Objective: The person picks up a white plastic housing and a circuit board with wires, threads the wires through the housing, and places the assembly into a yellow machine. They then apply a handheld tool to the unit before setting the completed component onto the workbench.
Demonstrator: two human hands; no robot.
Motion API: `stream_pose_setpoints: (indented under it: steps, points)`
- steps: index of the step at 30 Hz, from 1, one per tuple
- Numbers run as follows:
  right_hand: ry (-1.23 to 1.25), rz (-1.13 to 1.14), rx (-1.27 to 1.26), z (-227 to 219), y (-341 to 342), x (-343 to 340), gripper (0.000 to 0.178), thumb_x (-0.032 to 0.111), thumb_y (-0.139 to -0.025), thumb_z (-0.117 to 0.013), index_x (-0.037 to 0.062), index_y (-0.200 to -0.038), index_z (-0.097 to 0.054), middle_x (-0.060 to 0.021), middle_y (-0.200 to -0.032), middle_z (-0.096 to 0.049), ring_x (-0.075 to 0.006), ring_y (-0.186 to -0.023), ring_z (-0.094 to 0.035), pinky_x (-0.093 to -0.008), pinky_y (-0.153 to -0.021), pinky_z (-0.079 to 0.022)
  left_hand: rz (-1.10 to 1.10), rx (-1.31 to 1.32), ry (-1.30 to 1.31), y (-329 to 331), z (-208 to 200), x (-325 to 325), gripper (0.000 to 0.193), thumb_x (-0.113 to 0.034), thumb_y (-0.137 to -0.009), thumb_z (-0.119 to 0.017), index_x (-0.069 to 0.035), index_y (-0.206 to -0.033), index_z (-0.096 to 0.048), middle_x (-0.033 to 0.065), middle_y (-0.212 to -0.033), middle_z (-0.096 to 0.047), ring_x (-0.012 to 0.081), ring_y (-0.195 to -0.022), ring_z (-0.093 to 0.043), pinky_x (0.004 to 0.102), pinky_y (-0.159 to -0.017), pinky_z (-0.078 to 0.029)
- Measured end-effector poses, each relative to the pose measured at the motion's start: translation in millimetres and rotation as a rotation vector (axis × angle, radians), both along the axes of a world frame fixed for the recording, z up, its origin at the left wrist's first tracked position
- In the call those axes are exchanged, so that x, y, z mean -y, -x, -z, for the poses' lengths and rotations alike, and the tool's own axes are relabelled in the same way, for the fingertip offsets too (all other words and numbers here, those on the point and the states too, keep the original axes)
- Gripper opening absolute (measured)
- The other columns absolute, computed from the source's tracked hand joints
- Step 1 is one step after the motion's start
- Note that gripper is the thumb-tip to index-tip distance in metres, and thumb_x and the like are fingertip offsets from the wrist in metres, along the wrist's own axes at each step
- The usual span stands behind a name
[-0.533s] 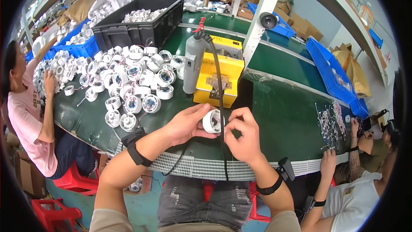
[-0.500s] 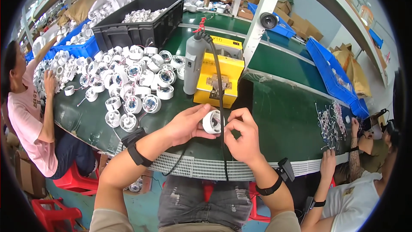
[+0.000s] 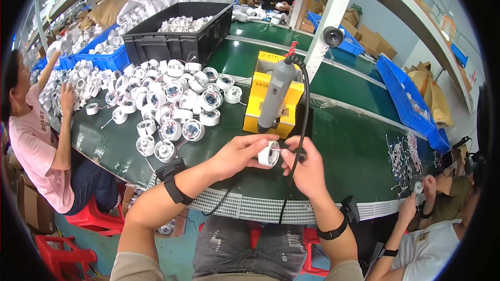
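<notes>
My left hand is closed around a white round plastic housing, whose open side is turned to the right. A short bundle of thin wires sticks out of that open side. The fingers of my right hand are pinched on the wires' end, close to the housing. A grey electric screwdriver hangs tilted just beyond my hands, in front of a yellow bench device. Its black cable runs down past my right fingers.
Many white housings are heaped on the green table at the left. Behind them stand a black crate and a blue bin. Loose wires lie at the right. Co-workers sit left, right and across.
My right hand has closed on the wires at the housing. The screwdriver, upright before, now tilts, and its cable has shifted right. At the right a co-worker's hand now holds a white round part.
</notes>
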State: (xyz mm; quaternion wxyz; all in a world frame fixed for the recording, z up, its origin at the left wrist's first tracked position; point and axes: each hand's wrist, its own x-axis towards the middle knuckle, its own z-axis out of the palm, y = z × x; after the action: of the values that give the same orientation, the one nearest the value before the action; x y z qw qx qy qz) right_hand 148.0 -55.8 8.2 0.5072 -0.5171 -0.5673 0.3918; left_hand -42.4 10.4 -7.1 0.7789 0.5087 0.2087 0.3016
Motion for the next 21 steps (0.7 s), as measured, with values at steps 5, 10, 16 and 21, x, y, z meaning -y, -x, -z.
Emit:
stream_pose_setpoints:
  steps: [5,10,16,21]
  points:
    - [-0.563,0.144,0.576,-6,-5,5,0.022,-0.004,-0.074,-0.073,0.0014,-0.093,-0.063,-0.0108,-0.105,-0.051,-0.0219,-0.077,-0.064,-0.0292,-0.067,-0.055,-0.091,-0.013,0.037,0,-5,1,0.045,-0.029,-0.102,-0.042,0.000,-0.137,-0.043,0.0099,-0.120,-0.058,0.0194,-0.109,-0.059,0.0387,-0.091,-0.054]
    - [-0.642,0.279,0.821,-4,-7,3,0.018,-0.002,-0.080,-0.067,0.0031,-0.096,-0.067,-0.0142,-0.107,-0.062,-0.0235,-0.093,-0.067,-0.0313,-0.072,-0.055,-0.146,0.022,0.062,-1,-8,2,0.039,-0.028,-0.102,-0.043,-0.004,-0.131,-0.050,0.0070,-0.114,-0.059,0.0161,-0.103,-0.060,0.0354,-0.088,-0.056]
    - [-0.439,-0.077,0.284,-4,-11,-5,0.017,0.001,-0.085,-0.064,-0.0007,-0.102,-0.067,-0.0098,-0.090,-0.068,-0.0162,-0.076,-0.066,-0.0258,-0.065,-0.053,-0.184,0.120,-0.034,0,-4,2,0.040,-0.020,-0.099,-0.051,-0.006,-0.136,-0.046,0.0048,-0.112,-0.059,0.0141,-0.104,-0.059,0.0323,-0.090,-0.054]
    - [-0.099,-0.034,-0.155,-8,10,-3,0.017,-0.003,-0.083,-0.066,-0.0031,-0.100,-0.067,-0.0078,-0.083,-0.066,-0.0130,-0.070,-0.063,-0.0234,-0.063,-0.052,-0.061,0.075,-0.094,2,-5,4,0.047,-0.015,-0.098,-0.052,-0.008,-0.141,-0.037,0.0054,-0.122,-0.055,0.0121,-0.107,-0.056,0.0282,-0.092,-0.048]
